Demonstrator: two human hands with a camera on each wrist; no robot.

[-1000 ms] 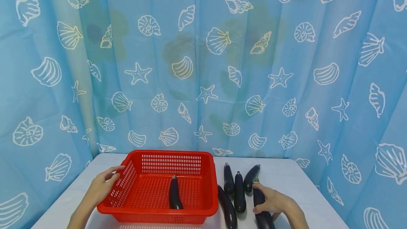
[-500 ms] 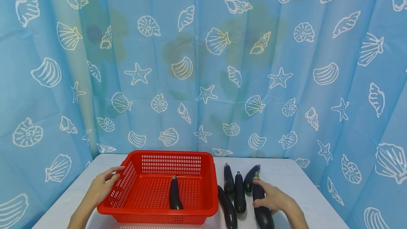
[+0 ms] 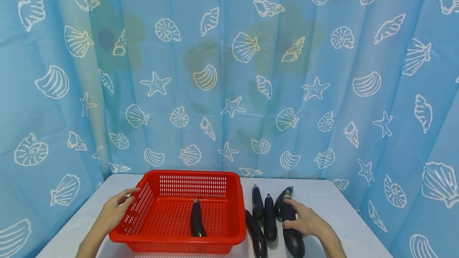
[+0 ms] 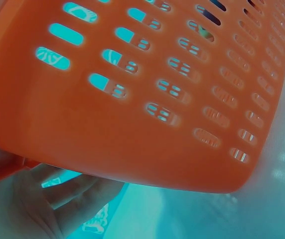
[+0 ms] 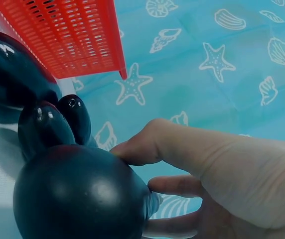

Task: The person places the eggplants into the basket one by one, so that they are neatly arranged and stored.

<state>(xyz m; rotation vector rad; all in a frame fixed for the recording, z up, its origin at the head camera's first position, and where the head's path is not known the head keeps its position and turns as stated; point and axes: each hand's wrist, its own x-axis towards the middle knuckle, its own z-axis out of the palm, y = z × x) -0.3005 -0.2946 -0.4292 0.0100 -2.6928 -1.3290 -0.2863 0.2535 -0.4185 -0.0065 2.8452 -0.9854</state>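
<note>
Right hand [image 3: 306,220] has a dark purple eggplant [image 3: 293,240], fingers curled and spread only about as wide as the veggie itself, thumb on the near side, stem pointing away from the person. Can't tell if it's clear of the white desk [image 3: 333,206] or touching it. Four more eggplants [image 3: 270,218] lie just left of it, and the closest-in of those sits right beside the red perforated plastic basket [image 3: 179,246]. One lone eggplant [image 3: 196,218] is inside the basket, toward the front and a bit right of center. Left hand [image 3: 116,210] is at the basket's left rim, fingers pretty straight and touching it. Backdrop's a blue curtain [image 3: 229,71] with white seashells and starfish, plus some faint brownish marks up top, too blurry to read.
</note>
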